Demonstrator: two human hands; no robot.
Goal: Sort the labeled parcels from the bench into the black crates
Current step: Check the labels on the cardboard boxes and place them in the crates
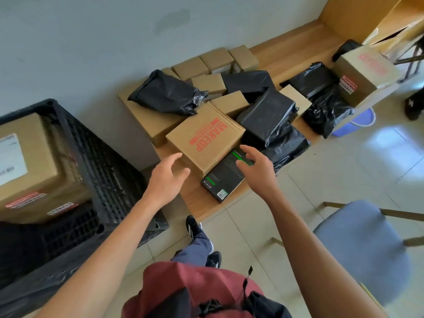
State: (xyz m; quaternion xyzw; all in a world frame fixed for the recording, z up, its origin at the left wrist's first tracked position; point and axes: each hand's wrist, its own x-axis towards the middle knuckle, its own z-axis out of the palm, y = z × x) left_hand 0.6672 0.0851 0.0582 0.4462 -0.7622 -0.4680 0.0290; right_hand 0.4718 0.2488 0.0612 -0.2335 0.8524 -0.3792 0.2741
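A brown cardboard box with red MAKEUP lettering [206, 136] lies on the wooden bench [195, 198], partly over a flat black box with green print [223, 175]. My left hand [166, 177] hovers open at the near left corner of the MAKEUP box, holding nothing. Just above the black box, my right hand [257, 166] is spread open and empty too. A black crate [107, 166] stands on the left with a large labeled cardboard box [29, 166] inside it. More parcels, black plastic bags [167, 95] and small brown boxes [215, 59], crowd the bench behind.
A blue-seated chair [360, 249] stands on the tiled floor at the right. Farther right on the bench sit another red-printed carton [364, 74] and black bags [325, 109]. A pale blue bucket [364, 121] is on the floor beyond. A grey wall backs the bench.
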